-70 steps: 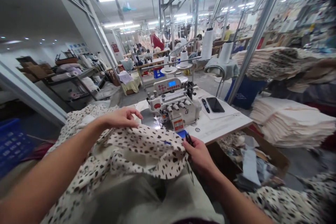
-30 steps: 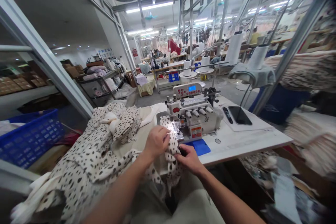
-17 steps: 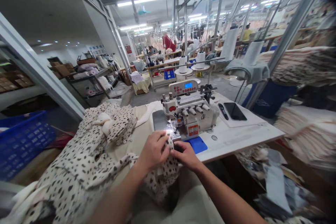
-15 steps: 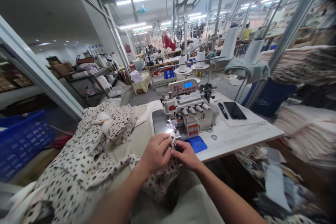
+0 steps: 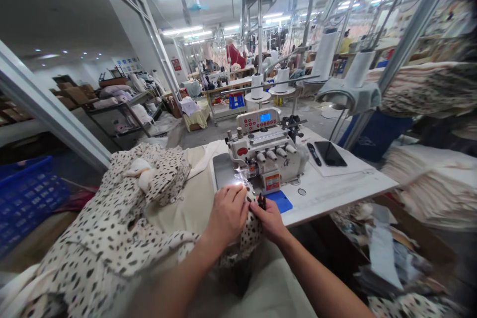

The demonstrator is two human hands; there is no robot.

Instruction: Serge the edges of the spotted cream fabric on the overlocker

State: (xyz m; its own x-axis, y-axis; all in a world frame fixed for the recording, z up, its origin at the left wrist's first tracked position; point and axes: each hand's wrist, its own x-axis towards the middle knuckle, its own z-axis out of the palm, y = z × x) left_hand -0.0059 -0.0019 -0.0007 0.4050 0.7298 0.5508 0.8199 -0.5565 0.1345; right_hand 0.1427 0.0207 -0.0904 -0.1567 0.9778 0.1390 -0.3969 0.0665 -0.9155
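Before the sewing machine, left hand palm-down over spotted fabric, grip unclear; right hand beside, pinching it

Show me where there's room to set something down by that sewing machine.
Bare tabletop lies between the blue pad, the white sheet under the phone and the front edge. It's crowded left of the sewing machine, with heaped spotted fabric, and at its near-left corner, with the left hand and right hand on the fabric.
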